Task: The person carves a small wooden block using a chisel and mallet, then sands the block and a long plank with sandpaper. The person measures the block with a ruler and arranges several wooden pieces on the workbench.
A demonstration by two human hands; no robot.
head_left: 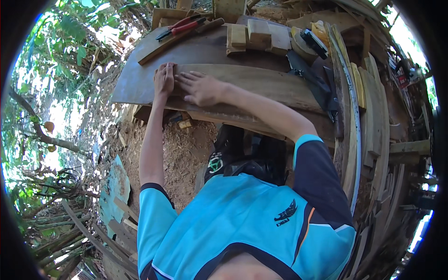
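Observation:
A long wooden board (261, 80) lies across the dark workbench top (135, 86) in front of me. My left hand (164, 80) is at the board's left end, its fingers close together and bent against that end. Flat on the board's upper face, just right of it, rests my right hand (201, 88), with its fingers stretched out and somewhat apart toward the left end. No tool is in either hand.
Red-handled pliers (185, 25) lie on a wood piece at the back left. Several wood blocks (259, 31) stand behind the board. A dark handsaw-like blade (310, 79) crosses its right part. Long planks (373, 116) lean at the right; shavings cover the ground (182, 158).

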